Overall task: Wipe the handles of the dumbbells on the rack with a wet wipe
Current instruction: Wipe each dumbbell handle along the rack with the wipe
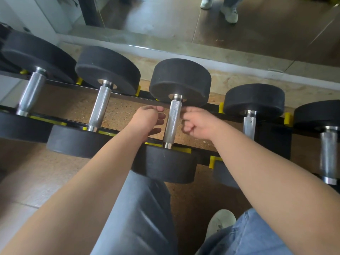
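A black metal rack [127, 98] with yellow stops holds a row of several black-headed dumbbells. The middle dumbbell's knurled steel handle [173, 122] lies between my two hands. My left hand [147, 122] is just left of the handle, its fingers loosely extended toward the steel, at or nearly at its surface, not wrapped round it. My right hand [198, 125] is just right of the handle, curled into a fist with the knuckles facing the steel. No wet wipe shows in either hand.
Neighbouring handles lie to the left [100, 105] and right [249, 124], with more at both ends. A wall mirror [165, 19] behind the rack reflects white shoes. My jeans-clad knees [139, 208] and a shoe [220, 221] sit below the rack's front rail.
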`<state>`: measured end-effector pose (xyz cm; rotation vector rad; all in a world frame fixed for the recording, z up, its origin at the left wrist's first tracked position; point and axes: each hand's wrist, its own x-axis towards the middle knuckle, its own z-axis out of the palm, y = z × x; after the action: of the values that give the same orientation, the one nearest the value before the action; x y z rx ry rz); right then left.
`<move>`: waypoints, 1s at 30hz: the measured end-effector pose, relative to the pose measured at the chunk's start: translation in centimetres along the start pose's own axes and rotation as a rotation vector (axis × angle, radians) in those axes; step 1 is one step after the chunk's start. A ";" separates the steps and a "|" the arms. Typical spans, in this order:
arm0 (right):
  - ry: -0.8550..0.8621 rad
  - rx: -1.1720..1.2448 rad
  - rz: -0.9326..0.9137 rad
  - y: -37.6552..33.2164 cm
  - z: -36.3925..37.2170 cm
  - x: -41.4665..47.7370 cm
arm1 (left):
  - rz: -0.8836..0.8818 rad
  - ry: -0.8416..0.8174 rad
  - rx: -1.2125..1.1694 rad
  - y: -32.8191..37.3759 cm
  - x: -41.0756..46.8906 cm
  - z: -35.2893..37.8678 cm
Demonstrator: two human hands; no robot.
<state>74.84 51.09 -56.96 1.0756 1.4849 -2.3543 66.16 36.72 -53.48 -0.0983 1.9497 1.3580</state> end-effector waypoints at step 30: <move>0.328 -0.449 -0.353 -0.8 0.5 -4.1 | 0.407 -0.099 0.062 -0.6 -0.9 -0.8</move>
<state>77.22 50.13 -53.59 1.1899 2.3490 -1.9337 66.66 35.44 -53.29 0.4083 1.9944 1.5209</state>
